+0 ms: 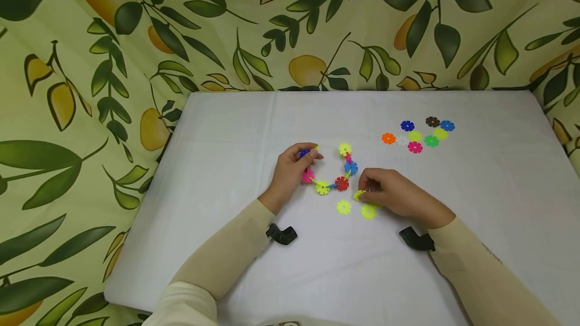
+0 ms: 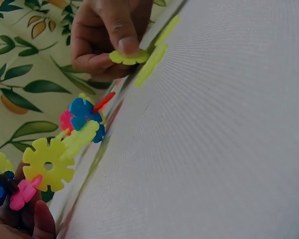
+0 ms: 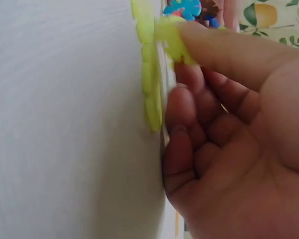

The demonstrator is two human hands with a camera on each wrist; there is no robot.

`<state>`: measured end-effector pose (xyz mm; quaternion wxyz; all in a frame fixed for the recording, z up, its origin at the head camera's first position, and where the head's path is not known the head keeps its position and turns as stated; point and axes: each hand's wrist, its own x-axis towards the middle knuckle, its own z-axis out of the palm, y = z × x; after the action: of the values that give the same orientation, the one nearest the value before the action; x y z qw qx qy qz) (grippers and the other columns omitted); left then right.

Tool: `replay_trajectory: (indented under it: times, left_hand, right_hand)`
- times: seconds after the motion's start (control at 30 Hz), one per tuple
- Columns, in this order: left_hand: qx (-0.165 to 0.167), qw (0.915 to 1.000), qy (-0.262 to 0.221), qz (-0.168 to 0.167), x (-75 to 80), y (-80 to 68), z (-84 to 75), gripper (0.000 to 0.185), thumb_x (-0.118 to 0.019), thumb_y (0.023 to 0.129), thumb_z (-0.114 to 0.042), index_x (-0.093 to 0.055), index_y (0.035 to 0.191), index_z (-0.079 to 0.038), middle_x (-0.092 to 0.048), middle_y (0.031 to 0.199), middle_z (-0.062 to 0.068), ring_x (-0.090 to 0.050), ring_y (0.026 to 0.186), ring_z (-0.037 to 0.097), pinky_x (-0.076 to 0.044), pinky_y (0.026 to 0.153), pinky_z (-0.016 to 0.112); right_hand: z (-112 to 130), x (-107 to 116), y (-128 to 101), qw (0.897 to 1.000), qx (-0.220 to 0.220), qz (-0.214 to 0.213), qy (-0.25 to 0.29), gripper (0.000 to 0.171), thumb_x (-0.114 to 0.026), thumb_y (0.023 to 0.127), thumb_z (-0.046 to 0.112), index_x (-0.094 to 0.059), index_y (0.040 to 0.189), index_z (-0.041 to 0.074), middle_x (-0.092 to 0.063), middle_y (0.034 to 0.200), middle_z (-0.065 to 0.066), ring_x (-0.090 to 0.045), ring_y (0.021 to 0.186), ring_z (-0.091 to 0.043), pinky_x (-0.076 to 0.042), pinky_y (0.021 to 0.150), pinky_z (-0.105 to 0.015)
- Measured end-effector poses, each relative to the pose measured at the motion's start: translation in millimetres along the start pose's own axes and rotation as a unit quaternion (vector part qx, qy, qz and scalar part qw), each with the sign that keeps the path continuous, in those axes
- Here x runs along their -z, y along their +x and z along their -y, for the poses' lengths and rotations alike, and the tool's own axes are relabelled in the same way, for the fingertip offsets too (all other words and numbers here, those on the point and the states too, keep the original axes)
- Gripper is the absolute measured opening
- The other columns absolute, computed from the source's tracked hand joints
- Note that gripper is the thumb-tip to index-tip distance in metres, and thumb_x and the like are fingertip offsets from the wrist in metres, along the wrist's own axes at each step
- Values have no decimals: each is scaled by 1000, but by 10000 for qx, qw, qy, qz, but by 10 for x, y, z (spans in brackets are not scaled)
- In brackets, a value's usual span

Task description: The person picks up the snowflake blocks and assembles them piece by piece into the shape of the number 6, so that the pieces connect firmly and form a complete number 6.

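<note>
A curved chain of interlocked plastic flower discs, with a red disc (image 1: 342, 183) among yellow, blue and pink ones, hangs from my left hand (image 1: 290, 169). That hand's thumb and fingers pinch the chain's left end, by a dark blue disc (image 1: 304, 154). In the left wrist view, the chain's large yellow disc (image 2: 48, 164) stands beside the left fingers. My right hand (image 1: 393, 192) pinches a loose yellow flower disc (image 2: 128, 58) between thumb and finger, just above the table. Below it lie more yellow discs (image 1: 368, 212), partly hidden by the hand.
A group of loose discs in mixed colours, with a pink disc (image 1: 415, 147) and a brown disc (image 1: 432, 121), lies at the back right. White cloth covers the table (image 1: 217, 130). Behind it hangs a leaf-patterned curtain (image 1: 281, 9). Black wrist mounts (image 1: 283, 235) sit on both forearms.
</note>
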<state>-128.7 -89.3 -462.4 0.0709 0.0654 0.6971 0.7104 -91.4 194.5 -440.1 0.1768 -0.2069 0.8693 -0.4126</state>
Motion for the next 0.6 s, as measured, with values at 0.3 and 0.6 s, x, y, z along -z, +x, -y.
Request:
replay_trajectory:
  times: [0.3,0.6]
  left_hand:
    - [-267,9980,-123,557,-9,-28,-22,31,-69,109,-12,-65,140,-6,-79,118,11,-70,122,24,-52,102,33]
    - [-401,9963,-312,694,-29,-37,-35,27,-74,106,-11,-70,132,-5,-79,121,9,-71,117,30,-54,89,28]
  right_hand:
    - [151,114,41,9895,-222,-1267,660,6,-79,101,3,-73,105,4,-68,95,-9,-61,87,-30,-54,71,-23]
    - [276,116,196,9792,277,-1836,820,9,-76,104,6,-78,111,1,-76,99,-8,-68,86,-25,-55,76,-19]
